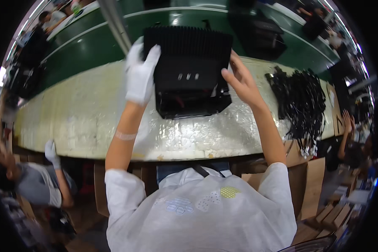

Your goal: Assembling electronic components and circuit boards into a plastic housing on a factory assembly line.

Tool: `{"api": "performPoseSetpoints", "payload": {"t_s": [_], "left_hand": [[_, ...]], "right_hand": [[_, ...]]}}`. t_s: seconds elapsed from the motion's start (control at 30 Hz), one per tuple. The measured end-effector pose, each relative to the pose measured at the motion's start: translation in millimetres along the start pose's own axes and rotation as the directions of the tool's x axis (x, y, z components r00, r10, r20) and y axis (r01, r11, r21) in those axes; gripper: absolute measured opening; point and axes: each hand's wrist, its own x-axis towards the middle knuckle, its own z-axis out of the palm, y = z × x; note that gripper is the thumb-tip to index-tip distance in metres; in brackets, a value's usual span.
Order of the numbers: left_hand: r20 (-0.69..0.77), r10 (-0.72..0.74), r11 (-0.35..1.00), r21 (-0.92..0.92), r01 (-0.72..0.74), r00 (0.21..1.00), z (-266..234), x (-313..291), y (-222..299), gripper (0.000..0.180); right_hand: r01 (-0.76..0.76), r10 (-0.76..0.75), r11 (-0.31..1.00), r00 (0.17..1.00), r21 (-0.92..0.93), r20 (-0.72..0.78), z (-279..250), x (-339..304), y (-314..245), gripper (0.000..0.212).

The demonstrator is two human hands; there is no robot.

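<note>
A boxy black housing (187, 63) with a ribbed far part and a glossy near end is held between my two hands, over the far side of the bench. My left hand (140, 75), in a white glove, grips its left side with the thumb lying on the top face. Against the right side presses my bare right hand (244, 82), its fingers partly hidden behind the housing. Three small light marks show on the top face. What lies inside the dark glossy end is hard to make out.
A film-covered bench (88, 105) spans the front. Black cables (298, 98) lie heaped at its right, ends hanging over the edge. Beyond runs a green conveyor (168, 19) carrying another black housing (266, 38). Cardboard (313, 187) stands below. A co-worker (42, 180) is at left, another at right.
</note>
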Motion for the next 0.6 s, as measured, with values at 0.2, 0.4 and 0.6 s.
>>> {"api": "performPoseSetpoints", "payload": {"t_s": [0.2, 0.4, 0.6], "left_hand": [[0.676, 0.46, 0.487, 0.351, -0.8, 0.576, -65.8, -140.8, -5.0, 0.029], [0.848, 0.378, 0.485, 0.161, -0.86, 0.372, -85.4, -191.5, -85.7, 0.045], [0.808, 0.264, 0.669, 0.24, -0.703, 0.527, -89.6, -191.4, -68.3, 0.077]], "right_hand": [[0.2, -0.094, 0.962, 0.883, -0.187, 0.46, -48.3, -94.8, -24.6, 0.019], [-0.288, -0.076, 0.307, 0.943, -0.907, -0.325, -137.3, -143.5, 34.4, 0.027], [-0.275, -0.125, -0.255, 0.96, -0.927, -0.251, -166.4, -142.2, 98.9, 0.023]]}}
